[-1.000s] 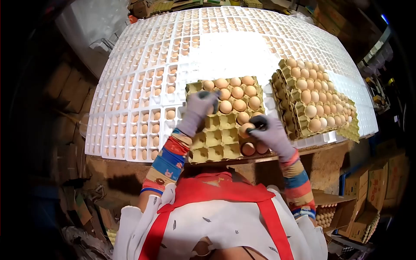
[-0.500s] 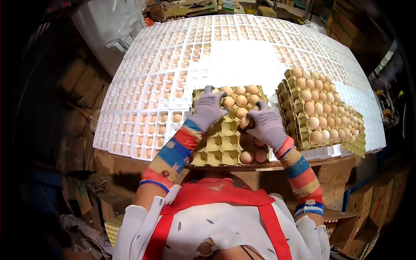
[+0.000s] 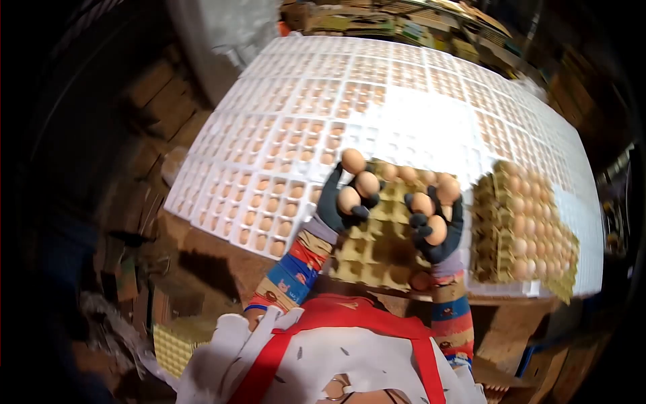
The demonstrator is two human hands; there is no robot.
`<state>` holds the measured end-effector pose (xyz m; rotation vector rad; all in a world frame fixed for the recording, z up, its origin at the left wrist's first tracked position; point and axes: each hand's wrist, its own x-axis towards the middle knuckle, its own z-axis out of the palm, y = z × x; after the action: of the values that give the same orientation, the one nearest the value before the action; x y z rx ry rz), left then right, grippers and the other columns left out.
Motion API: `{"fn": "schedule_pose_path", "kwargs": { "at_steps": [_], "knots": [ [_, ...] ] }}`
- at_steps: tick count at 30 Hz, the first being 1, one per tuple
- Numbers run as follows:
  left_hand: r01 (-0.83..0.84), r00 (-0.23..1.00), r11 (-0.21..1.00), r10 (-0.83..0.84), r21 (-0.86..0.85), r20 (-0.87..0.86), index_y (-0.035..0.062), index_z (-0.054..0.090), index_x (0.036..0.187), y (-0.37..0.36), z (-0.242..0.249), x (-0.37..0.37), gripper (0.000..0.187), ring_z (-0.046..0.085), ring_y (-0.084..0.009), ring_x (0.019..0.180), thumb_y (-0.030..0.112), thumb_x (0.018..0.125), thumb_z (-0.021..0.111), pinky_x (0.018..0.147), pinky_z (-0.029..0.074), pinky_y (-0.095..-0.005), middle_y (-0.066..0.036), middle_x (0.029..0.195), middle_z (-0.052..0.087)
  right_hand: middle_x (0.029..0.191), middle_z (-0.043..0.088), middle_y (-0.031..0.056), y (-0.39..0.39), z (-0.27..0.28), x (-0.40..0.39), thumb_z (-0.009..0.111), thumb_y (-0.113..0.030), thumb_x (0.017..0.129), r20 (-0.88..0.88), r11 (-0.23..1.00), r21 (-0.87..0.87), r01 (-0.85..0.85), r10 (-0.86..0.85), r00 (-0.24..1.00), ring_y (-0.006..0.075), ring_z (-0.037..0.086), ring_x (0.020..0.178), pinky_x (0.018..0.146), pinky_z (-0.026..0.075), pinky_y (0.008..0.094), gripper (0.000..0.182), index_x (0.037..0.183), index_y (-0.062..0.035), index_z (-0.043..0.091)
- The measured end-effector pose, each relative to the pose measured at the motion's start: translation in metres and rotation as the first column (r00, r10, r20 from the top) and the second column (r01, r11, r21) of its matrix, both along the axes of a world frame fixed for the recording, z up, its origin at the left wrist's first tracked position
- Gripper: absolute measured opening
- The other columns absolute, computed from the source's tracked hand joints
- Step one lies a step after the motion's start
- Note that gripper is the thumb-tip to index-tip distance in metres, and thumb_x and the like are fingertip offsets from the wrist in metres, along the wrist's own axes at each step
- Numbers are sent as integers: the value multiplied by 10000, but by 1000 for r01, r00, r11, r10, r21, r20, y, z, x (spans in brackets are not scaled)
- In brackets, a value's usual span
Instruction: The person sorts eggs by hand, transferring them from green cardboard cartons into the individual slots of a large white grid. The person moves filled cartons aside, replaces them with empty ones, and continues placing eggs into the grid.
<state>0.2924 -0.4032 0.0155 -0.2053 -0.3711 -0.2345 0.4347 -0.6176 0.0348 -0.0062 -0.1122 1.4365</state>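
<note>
Left hand (image 3: 328,202) and right hand (image 3: 451,234) half-curled, palms up, three eggs (image 3: 352,161) each.
At ten and three o'clock about the tray (image 3: 379,237); a light hold should spare shells.

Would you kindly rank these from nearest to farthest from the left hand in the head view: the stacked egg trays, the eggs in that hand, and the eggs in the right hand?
1. Left-hand eggs: cupped in the left hand itself.
2. Right-hand eggs: across the open tray, in the right hand.
3. Stacked egg trays: beyond the right hand, on the right.
</note>
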Motion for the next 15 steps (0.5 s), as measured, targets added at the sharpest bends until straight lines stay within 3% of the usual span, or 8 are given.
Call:
{"fn": "schedule_pose_path", "kwargs": {
  "at_steps": [4, 5, 6, 8, 10, 12, 14, 15],
  "knots": [
    [-290, 916, 903, 358, 318, -182, 152, 497, 1345, 39, -63, -69, 542, 627, -353, 947, 544, 979, 420, 550, 520, -404, -175, 1155, 618, 1322, 493, 226, 41, -3, -18, 495, -535, 950, 309, 987, -127, 102, -58, 949, 293, 616, 865, 645, 529, 369, 582, 1376, -139, 468],
    [-288, 765, 803, 521, 522, -379, 144, 481, 1361, 56, -75, -96, 529, 660, -343, 849, 513, 984, 440, 512, 540, -386, -176, 1135, 630, 1295, 531, 207, 55, 4, -30, 531, -498, 948, 597, 904, -221, 365, -170, 784, 250, 623, 889, 669, 533, 359, 607, 1393, -94, 443],
    [-354, 509, 250, 860, 901, -39, 110, 485, 1357, 58, -66, -113, 510, 677, -276, 814, 462, 988, 476, 509, 554, -339, -148, 1107, 651, 1241, 569, 165, 66, -5, -31, 552, -407, 945, 751, 848, -263, 460, -119, 649, 211, 618, 902, 701, 529, 338, 546, 1347, -43, 486],
    [-216, 515, 554, 764, 804, -388, 51, 520, 1295, 101, -43, -145, 413, 647, -151, 792, 271, 957, 605, 615, 534, -240, -46, 1032, 651, 1151, 623, 90, 95, -5, -33, 588, -257, 930, 914, 802, -311, 510, 105, 392, 153, 607, 920, 750, 520, 305, 438, 1254, 36, 566],
    [86, 411, 205, 884, 975, -222, 28, 581, 1221, 153, -50, -163, 364, 652, -130, 812, 238, 931, 648, 666, 532, -211, -67, 1063, 655, 1046, 636, 74, 139, 17, -57, 719, -306, 803, 953, 801, -214, 559, 296, -59, 187, 628, 892, 742, 520, 318, 461, 1165, -29, 647],
    [103, 195, -130, 975, 986, 108, 35, 652, 1080, 174, -76, -140, 379, 661, -170, 860, 330, 854, 727, 703, 531, -254, -74, 1047, 643, 1035, 607, 114, 181, 18, -76, 747, -373, 763, 563, 816, 137, 562, 402, -722, 263, 645, 902, 735, 532, 370, 436, 1114, -128, 664],
    [563, 481, -699, 711, 441, 513, 110, 642, 1119, 187, -53, -118, 486, 632, -261, 975, 398, 754, 783, 809, 526, -370, -102, 1119, 593, 1081, 565, 134, 225, 13, -93, 760, -404, 743, 355, 780, 11, 626, 582, -731, 310, 630, 934, 749, 532, 409, 391, 1040, -171, 656],
    [586, 508, -699, 711, 410, 486, 183, 638, 1132, 188, -47, -105, 554, 580, -325, 1060, 454, 677, 798, 885, 486, -458, -123, 1189, 531, 1070, 537, 122, 242, 0, -95, 759, -397, 743, 317, 776, 7, 631, 597, -737, 294, 617, 949, 760, 530, 404, 394, 1020, -150, 625]
  ]
}}
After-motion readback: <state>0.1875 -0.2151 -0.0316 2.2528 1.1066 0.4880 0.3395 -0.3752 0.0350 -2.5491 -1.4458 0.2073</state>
